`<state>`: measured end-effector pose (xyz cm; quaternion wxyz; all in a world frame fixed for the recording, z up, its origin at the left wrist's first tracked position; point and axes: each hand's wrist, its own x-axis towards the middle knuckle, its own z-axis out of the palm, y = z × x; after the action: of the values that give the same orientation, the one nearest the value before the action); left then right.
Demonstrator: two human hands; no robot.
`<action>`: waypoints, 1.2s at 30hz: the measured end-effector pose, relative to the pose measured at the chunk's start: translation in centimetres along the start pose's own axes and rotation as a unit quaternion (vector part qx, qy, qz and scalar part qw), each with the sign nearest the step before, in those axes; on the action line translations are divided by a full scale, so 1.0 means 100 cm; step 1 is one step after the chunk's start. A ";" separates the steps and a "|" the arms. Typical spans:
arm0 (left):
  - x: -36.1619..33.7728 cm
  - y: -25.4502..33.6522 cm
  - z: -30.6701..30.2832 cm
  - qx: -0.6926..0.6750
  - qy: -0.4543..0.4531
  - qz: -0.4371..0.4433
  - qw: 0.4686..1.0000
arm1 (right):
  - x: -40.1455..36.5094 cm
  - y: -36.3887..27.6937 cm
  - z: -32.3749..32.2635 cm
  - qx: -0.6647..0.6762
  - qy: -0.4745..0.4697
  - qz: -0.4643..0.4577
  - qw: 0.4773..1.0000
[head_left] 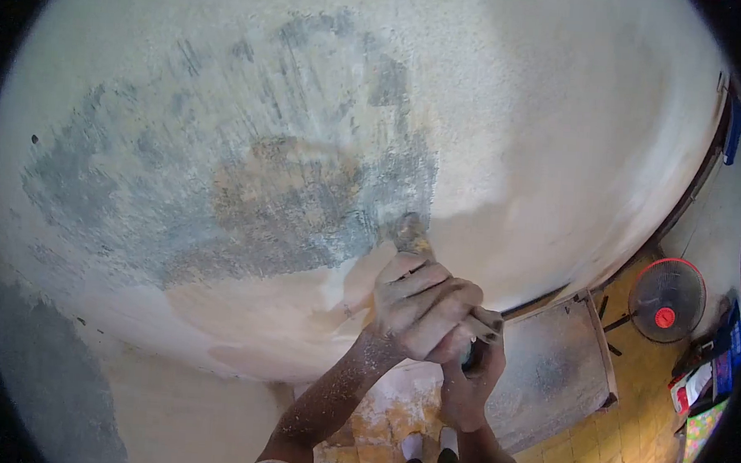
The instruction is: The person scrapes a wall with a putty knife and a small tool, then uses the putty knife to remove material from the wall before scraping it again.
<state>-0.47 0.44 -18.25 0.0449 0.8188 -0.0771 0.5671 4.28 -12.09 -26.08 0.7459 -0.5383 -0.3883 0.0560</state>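
Both my hands are closed around a dusty hand tool, whose kind I cannot make out. Its dark front end meets the wall at the lower right edge of a scraped grey patch. My left hand wraps over the front part of the tool. Behind and below it, my right hand grips the rear, where a bit of teal shows between the fingers. Pale dust coats both hands and the left forearm. The fingers cover most of the tool's body.
A dust-covered board or tabletop stands at the lower right, close to my right arm. Beyond it is a red-rimmed fan on the yellowish floor. Colourful items lie at the far right. White powder is scattered near my feet.
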 end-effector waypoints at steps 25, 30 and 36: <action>0.031 -0.010 -0.002 0.063 -0.349 0.016 0.935 | -0.005 0.011 -0.001 -0.040 0.043 -0.009 0.998; 0.034 -0.008 -0.002 0.062 -0.405 -0.008 0.912 | -0.017 0.010 -0.004 -0.005 0.041 0.069 0.997; 0.026 -0.005 0.004 0.069 -0.419 -0.045 0.904 | -0.015 0.018 -0.004 0.007 0.059 0.069 0.996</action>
<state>0.87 0.69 -15.96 -0.0233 0.9846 -0.0126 0.1727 4.13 -12.40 -28.45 0.7654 -0.5614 -0.3048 0.0782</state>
